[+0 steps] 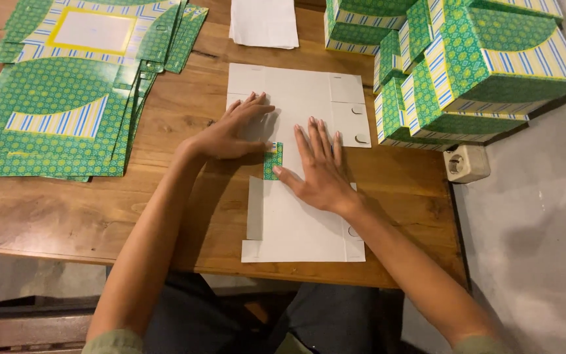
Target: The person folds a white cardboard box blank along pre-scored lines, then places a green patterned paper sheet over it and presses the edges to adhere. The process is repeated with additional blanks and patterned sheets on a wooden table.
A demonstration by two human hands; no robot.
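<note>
On the wooden table (178, 216), right in front of the person, lies a flat box sheet (299, 223) with its white inside facing up. Its long way runs from the person toward the far edge of the table, and one short end points at the person's lap. A small flap (272, 160) is folded over near the middle, so its green patterned side shows.

The left hand (234, 131) lies flat on the sheet with its fingers spread open, pressing down just left of the flap. The right hand (319, 167) is flat and open too, fingers pointing away from the person, with the thumb touching the green flap. Neither hand grips anything.

To the left sits a stack of flat green sheets (67, 105). At the far right stands a pile of folded green boxes (473, 65). A white paper (263, 23) lies at the far edge.
</note>
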